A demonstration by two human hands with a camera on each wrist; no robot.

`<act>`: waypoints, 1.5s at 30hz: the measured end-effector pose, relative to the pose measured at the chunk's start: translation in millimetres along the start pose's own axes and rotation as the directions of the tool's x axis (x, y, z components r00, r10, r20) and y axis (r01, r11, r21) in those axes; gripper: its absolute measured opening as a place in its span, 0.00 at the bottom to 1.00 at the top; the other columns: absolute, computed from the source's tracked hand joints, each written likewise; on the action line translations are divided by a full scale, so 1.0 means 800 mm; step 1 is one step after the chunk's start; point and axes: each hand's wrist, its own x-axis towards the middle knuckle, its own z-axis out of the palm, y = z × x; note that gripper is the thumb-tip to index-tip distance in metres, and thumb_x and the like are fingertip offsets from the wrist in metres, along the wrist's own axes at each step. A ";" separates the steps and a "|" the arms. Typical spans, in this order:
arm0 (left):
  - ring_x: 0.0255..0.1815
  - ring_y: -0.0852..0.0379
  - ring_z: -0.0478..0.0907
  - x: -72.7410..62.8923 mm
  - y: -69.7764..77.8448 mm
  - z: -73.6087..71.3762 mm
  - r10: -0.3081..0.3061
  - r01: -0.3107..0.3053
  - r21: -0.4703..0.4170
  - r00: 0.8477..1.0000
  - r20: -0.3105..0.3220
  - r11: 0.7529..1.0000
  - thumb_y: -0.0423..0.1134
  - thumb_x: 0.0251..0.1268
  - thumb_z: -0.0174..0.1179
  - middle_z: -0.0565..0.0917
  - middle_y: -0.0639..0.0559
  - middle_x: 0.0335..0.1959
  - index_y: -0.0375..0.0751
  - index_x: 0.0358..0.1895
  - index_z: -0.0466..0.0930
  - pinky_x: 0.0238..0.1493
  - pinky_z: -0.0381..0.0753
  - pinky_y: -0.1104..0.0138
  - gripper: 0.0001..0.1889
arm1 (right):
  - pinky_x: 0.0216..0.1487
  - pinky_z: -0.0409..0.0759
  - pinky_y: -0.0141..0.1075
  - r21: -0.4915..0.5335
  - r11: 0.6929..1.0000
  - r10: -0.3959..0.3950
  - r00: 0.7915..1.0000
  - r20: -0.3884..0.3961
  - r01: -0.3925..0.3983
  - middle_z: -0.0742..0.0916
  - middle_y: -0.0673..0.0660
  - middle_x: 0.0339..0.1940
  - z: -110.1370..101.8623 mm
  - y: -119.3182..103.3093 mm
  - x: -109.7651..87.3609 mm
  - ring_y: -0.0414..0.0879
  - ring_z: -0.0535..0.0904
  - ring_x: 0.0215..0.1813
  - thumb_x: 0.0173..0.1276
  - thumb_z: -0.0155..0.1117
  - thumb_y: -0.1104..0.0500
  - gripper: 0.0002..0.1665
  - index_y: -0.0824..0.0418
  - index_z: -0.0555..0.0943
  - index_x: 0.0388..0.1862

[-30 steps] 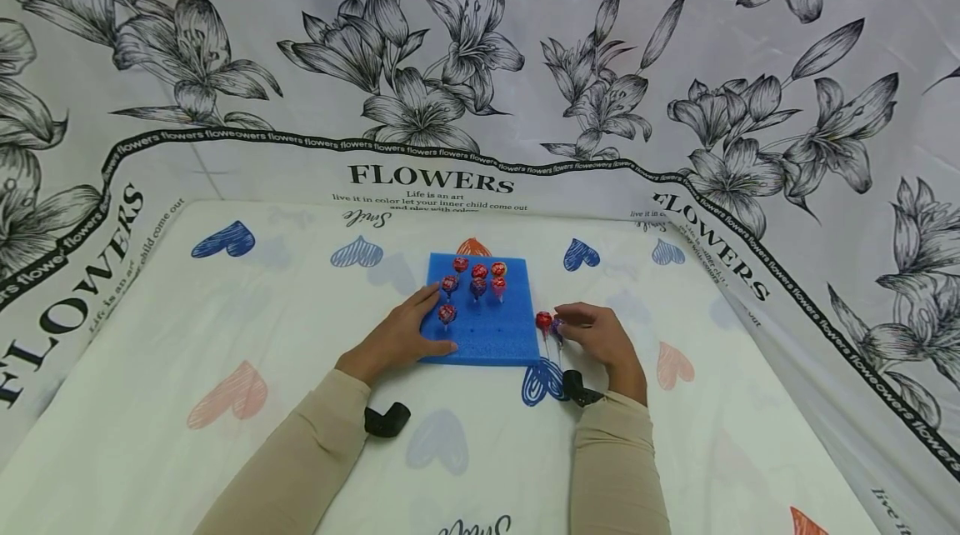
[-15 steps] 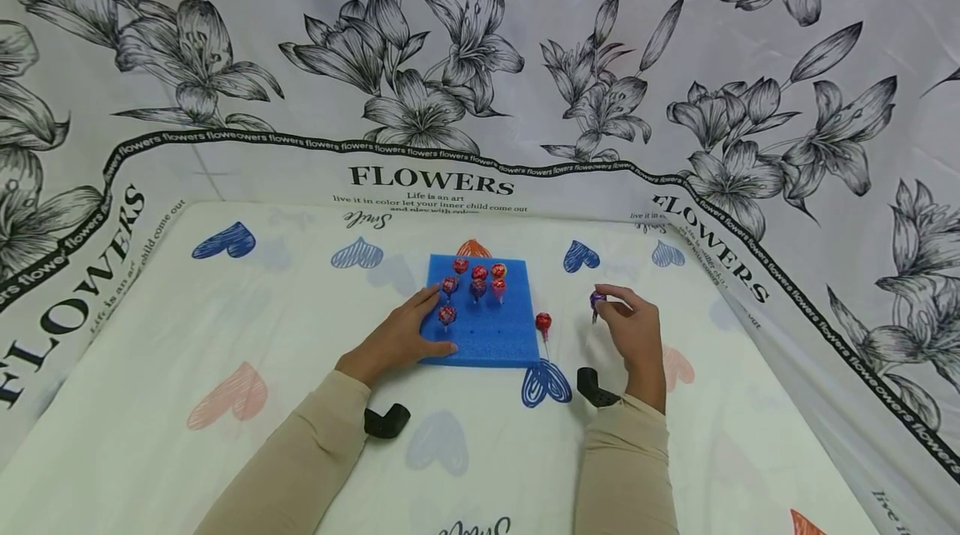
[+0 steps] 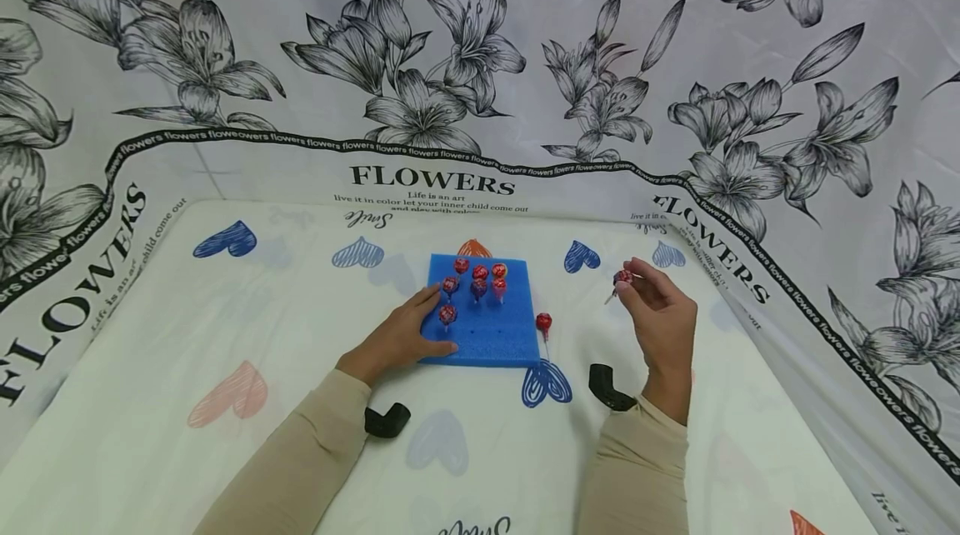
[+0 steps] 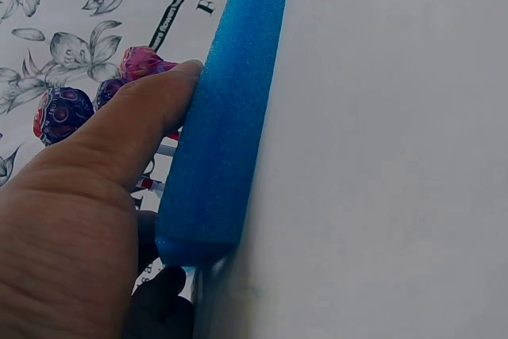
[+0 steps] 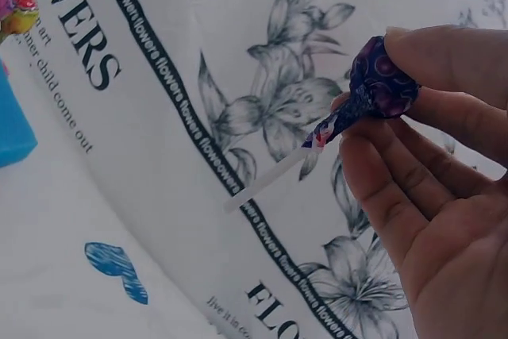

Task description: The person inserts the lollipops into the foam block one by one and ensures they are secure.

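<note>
My left hand (image 3: pixel 393 337) rests at the left edge of a blue foam block (image 3: pixel 495 347), its straight fingers along the side and its thumb near the front corner. In the left wrist view, the thumb touches the foam's upper edge; the other fingers are mostly hidden. Several wrapped lollipops (image 3: pixel 479 289) stand upright in the block's far and left parts. My right hand (image 3: pixel 663 327) holds a purple-wrapped lollipop (image 5: pixel 385 85) above the table, right of the block. Thumb and fingers pinch its wrapped head, and the white stick slants down to the left.
A red lollipop (image 3: pixel 543 322) lies on the table just right of the block. Small holes show in the foam's near right part. The white cloth (image 3: pixel 300 293) bears printed hearts, and a flower-print curtain (image 3: pixel 247 152) hangs behind the table.
My right hand has picked up the purple lollipop from beside the red one and moved it up and to the right, tilting its stick. The left hand and block stay put.
</note>
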 end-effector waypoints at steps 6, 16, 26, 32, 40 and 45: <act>0.75 0.43 0.46 0.000 0.000 0.001 -0.004 0.004 -0.006 1.000 -0.001 1.000 0.61 0.52 0.69 0.49 0.49 0.77 0.37 0.75 0.54 0.69 0.54 0.47 0.53 | 0.50 0.79 0.32 0.088 0.983 -0.165 0.986 0.034 0.162 0.82 0.68 0.46 -0.002 -0.021 -0.001 0.49 0.81 0.47 0.61 0.64 0.77 0.18 0.78 0.79 0.51; 0.75 0.42 0.47 -0.001 0.001 0.001 -0.014 0.014 -0.002 1.000 -0.003 1.000 0.61 0.51 0.69 0.49 0.49 0.77 0.38 0.75 0.54 0.69 0.54 0.47 0.53 | 0.49 0.78 0.32 0.198 0.933 -0.311 0.950 0.029 0.300 0.83 0.68 0.45 0.007 -0.061 -0.007 0.50 0.80 0.47 0.58 0.56 0.86 0.20 0.85 0.75 0.51; 0.75 0.44 0.46 0.000 0.000 0.002 -0.016 0.016 0.000 1.000 -0.002 1.000 0.60 0.52 0.69 0.49 0.51 0.78 0.39 0.76 0.54 0.69 0.54 0.48 0.52 | 0.53 0.77 0.36 0.236 0.897 -0.391 0.920 0.034 0.373 0.84 0.67 0.46 0.015 -0.064 -0.007 0.52 0.80 0.49 0.60 0.60 0.81 0.20 0.84 0.75 0.52; 0.76 0.44 0.46 0.000 0.001 0.002 -0.021 0.021 -0.002 1.000 -0.009 1.000 0.60 0.52 0.69 0.49 0.51 0.77 0.39 0.76 0.54 0.69 0.54 0.48 0.52 | 0.55 0.76 0.39 0.282 0.853 -0.478 0.874 0.083 0.440 0.83 0.69 0.45 0.038 -0.077 -0.008 0.54 0.80 0.48 0.61 0.64 0.76 0.20 0.85 0.74 0.51; 0.76 0.44 0.46 0.000 0.000 0.002 -0.015 0.016 0.003 1.000 -0.010 1.000 0.61 0.51 0.69 0.49 0.51 0.78 0.39 0.76 0.54 0.69 0.54 0.49 0.53 | 0.58 0.75 0.42 0.304 0.835 -0.525 0.830 0.191 0.459 0.84 0.68 0.43 0.071 -0.088 -0.015 0.53 0.79 0.47 0.67 0.66 0.62 0.25 0.84 0.74 0.52; 0.76 0.44 0.46 0.000 -0.001 0.003 -0.016 0.017 0.006 1.000 -0.011 1.000 0.61 0.52 0.69 0.49 0.52 0.78 0.39 0.76 0.54 0.69 0.54 0.49 0.53 | 0.58 0.75 0.42 0.285 0.849 -0.514 0.819 0.255 0.444 0.84 0.67 0.44 0.085 -0.087 -0.020 0.53 0.79 0.49 0.69 0.64 0.59 0.26 0.82 0.75 0.53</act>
